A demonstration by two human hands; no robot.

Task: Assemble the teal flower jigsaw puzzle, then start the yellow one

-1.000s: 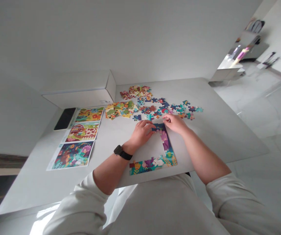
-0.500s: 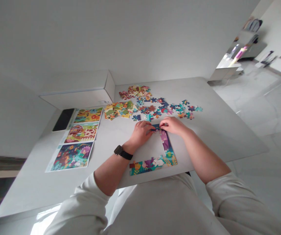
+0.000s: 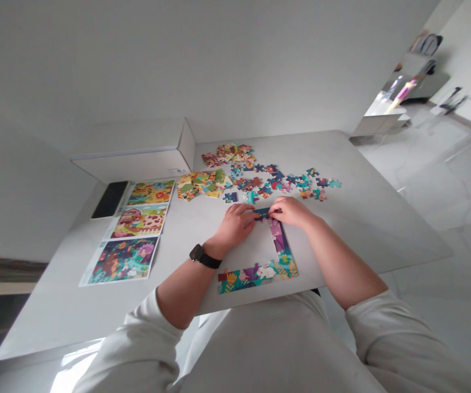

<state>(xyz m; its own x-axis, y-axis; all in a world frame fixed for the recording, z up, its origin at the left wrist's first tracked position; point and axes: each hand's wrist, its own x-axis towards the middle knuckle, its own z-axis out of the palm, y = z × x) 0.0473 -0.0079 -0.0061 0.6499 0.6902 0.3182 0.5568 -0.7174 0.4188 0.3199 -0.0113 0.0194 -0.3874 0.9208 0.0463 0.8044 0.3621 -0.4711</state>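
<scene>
A partly joined jigsaw puzzle [image 3: 277, 240] lies on the white table, its bottom row with a white rabbit and its right side linked at the corner. At its upper end is a dark blue puzzle piece [image 3: 262, 213]. My left hand [image 3: 237, 222], with a black watch on the wrist, closes its fingers on the left end of that piece. My right hand [image 3: 290, 212] pinches at the upper right corner of the puzzle, thumb and forefinger together. Both hands rest low over the table, and the fingertips partly cover the pieces.
Loose puzzle pieces [image 3: 255, 183] spread beyond my hands, with yellow-green pieces [image 3: 202, 184] and reddish ones [image 3: 231, 154] in heaps. To the left lie a sheet with three pictures [image 3: 139, 218] and a black phone [image 3: 110, 200]. A white box [image 3: 137, 161] stands against the wall.
My hands stay at the upper end of the puzzle with almost no movement. The whole view has shifted slightly.
</scene>
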